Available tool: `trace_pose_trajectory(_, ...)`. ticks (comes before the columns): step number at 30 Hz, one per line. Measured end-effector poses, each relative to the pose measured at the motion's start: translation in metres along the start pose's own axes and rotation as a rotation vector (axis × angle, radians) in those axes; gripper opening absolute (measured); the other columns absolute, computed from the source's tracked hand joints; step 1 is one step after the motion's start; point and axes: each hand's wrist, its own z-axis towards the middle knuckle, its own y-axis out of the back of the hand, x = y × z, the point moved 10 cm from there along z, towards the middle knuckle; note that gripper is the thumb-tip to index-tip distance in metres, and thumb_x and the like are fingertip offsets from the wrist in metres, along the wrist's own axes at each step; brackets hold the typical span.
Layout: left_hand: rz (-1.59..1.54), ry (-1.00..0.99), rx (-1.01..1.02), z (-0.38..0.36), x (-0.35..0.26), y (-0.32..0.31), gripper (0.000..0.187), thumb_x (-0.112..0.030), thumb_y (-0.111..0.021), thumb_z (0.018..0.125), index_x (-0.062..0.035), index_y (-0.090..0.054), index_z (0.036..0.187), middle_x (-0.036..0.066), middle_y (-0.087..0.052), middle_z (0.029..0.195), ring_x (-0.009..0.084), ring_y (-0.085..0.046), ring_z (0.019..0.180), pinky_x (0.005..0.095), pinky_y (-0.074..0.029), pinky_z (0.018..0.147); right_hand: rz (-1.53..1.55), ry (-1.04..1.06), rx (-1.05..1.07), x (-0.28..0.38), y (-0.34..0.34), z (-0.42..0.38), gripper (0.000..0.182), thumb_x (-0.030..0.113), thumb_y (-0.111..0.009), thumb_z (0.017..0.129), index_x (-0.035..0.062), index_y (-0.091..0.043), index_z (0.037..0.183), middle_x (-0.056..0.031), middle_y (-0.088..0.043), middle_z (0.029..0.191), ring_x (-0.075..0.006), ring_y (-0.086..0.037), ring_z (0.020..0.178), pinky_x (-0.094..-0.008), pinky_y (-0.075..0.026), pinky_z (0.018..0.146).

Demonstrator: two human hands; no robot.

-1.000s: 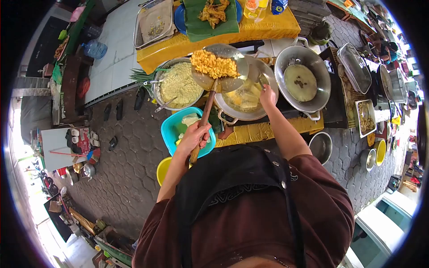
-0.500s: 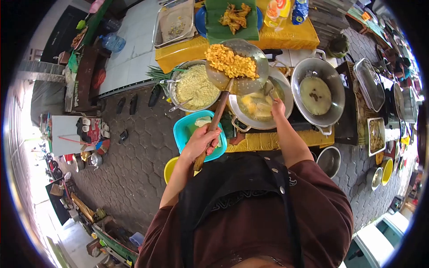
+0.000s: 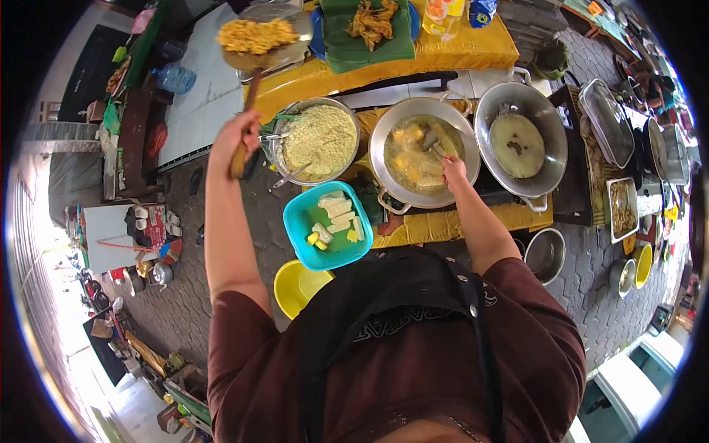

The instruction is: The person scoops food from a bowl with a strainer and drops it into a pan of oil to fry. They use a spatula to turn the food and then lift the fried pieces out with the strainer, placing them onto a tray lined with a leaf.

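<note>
My left hand (image 3: 236,140) is closed round the wooden handle of a large perforated skimmer (image 3: 286,53), which carries golden fried bits (image 3: 256,35) above a tray at the upper left. My right hand (image 3: 454,171) grips a metal spatula (image 3: 433,142) whose blade is in the oil of the middle pan (image 3: 379,151). Pale and yellow pieces (image 3: 408,140) fry in that oil. Left of the pan stands a bowl of pale batter or grated mix (image 3: 322,140) with spoons in it. A turquoise tub (image 3: 294,214) below it holds white blocks and yellow pieces.
A second wide pan (image 3: 554,140) with oil stands at the right. Fried chicken (image 3: 373,23) lies on a banana leaf (image 3: 340,55) at the back, beside an oil bottle (image 3: 443,18). A yellow basin (image 3: 295,292) is near my left side.
My left hand has swung the loaded skimmer from above the middle pan to the upper left, uncovering the pan and the turquoise tub. My right hand has shifted slightly left.
</note>
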Motion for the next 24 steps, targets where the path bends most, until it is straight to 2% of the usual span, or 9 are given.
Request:
trace_pose_trajectory(5, 0.194, -0.085, -0.236, 0.102, -0.015, 0.057, 0.019, -0.019, -0.055, 0.079, -0.0003, -0.054, 0.077, 0.003, -0.049, 0.055, 0.0105, -0.043, 0.039, 0.0251, -0.036, 0.036, 0.139, -0.028, 0.042, -0.007, -0.004, 0.004, 0.029, 0.013, -0.050, 0.085, 0.0001, -0.050, 0.111, -0.0014, -0.042, 0.060, -0.0111, -0.039, 0.044, -0.0274, -0.035, 0.035)
trace_pose_trajectory(9, 0.649, -0.099, -0.401, 0.158, -0.007, 0.087, 0.023, -0.017, -0.055, 0.074, 0.0046, -0.056, 0.068, 0.010, -0.057, 0.056, 0.0177, -0.055, 0.045, 0.0305, -0.046, 0.045, 0.183, -0.012, 0.069, -0.008, -0.008, 0.003, 0.028, 0.013, -0.050, 0.085, 0.0009, -0.049, 0.110, -0.0008, -0.041, 0.059, -0.0109, -0.038, 0.042, -0.0268, -0.033, 0.034)
trace_pose_trajectory(12, 0.646, -0.134, -0.463, 0.173, 0.001, 0.075, 0.026, -0.019, -0.054, 0.076, 0.0058, -0.057, 0.071, 0.013, -0.058, 0.057, 0.0209, -0.059, 0.048, 0.0327, -0.048, 0.048, 0.138, -0.030, 0.061, 0.001, -0.009, -0.007, 0.028, 0.013, -0.050, 0.086, 0.0014, -0.049, 0.111, -0.0011, -0.041, 0.059, -0.0109, -0.038, 0.041, -0.0261, -0.032, 0.034)
trace_pose_trajectory(14, 0.924, 0.018, -0.489, 0.163, 0.002, 0.059, 0.025, -0.019, -0.053, 0.078, 0.0054, -0.058, 0.080, 0.018, -0.063, 0.074, 0.0259, -0.065, 0.066, 0.0363, -0.051, 0.057, 0.124, -0.053, 0.034, 0.003, -0.006, -0.011, 0.029, 0.013, -0.050, 0.086, 0.0017, -0.048, 0.113, -0.0013, -0.040, 0.058, -0.0111, -0.037, 0.040, -0.0261, -0.032, 0.034)
trace_pose_trajectory(18, 1.159, -0.031, -0.606, 0.166, 0.003, 0.051, 0.028, -0.017, -0.050, 0.080, 0.0045, -0.053, 0.098, 0.021, -0.063, 0.092, 0.0298, -0.063, 0.084, 0.0393, -0.051, 0.069, 0.035, -0.010, -0.012, 0.014, -0.002, -0.022, 0.030, 0.014, -0.049, 0.087, 0.0016, -0.048, 0.114, -0.0019, -0.043, 0.059, -0.0118, -0.038, 0.040, -0.0270, -0.033, 0.034)
trace_pose_trajectory(20, 1.271, 0.005, -0.686, 0.149, -0.006, 0.042, 0.032, -0.017, -0.048, 0.083, 0.0032, -0.045, 0.108, 0.021, -0.060, 0.102, 0.0315, -0.060, 0.094, 0.0411, -0.049, 0.077, -0.327, 0.092, -0.053, 0.031, 0.004, -0.028, 0.033, 0.014, -0.049, 0.087, 0.0057, -0.050, 0.118, -0.0133, -0.060, 0.081, -0.0222, -0.058, 0.060, -0.0353, -0.045, 0.049)
trace_pose_trajectory(21, 1.273, 0.005, -0.677, 0.142, -0.009, 0.038, 0.032, -0.017, -0.048, 0.083, 0.0032, -0.045, 0.108, 0.021, -0.060, 0.102, 0.0315, -0.060, 0.094, 0.0411, -0.049, 0.077, -0.327, 0.086, -0.059, 0.025, 0.006, -0.023, 0.033, 0.014, -0.049, 0.087, 0.0057, -0.050, 0.118, -0.0133, -0.060, 0.081, -0.0222, -0.058, 0.060, -0.0353, -0.045, 0.049)
trace_pose_trajectory(23, 1.300, -0.015, -0.760, 0.124, -0.017, 0.036, 0.029, -0.016, -0.046, 0.085, 0.0016, -0.043, 0.108, 0.020, -0.061, 0.098, 0.0325, -0.061, 0.093, 0.0411, -0.049, 0.076, -0.528, 0.269, -0.135, 0.039, 0.007, -0.025, 0.034, 0.013, -0.049, 0.085, 0.0059, -0.049, 0.119, -0.0167, -0.060, 0.102, -0.0307, -0.059, 0.090, -0.0377, -0.047, 0.073)
trace_pose_trajectory(24, 1.303, -0.012, -0.752, 0.124, -0.016, 0.037, 0.029, -0.016, -0.046, 0.085, 0.0016, -0.043, 0.108, 0.020, -0.061, 0.098, 0.0325, -0.061, 0.093, 0.0411, -0.049, 0.076, -0.529, 0.261, -0.137, 0.039, 0.008, -0.028, 0.034, 0.013, -0.049, 0.085, 0.0059, -0.049, 0.119, -0.0167, -0.060, 0.102, -0.0307, -0.059, 0.090, -0.0377, -0.047, 0.073)
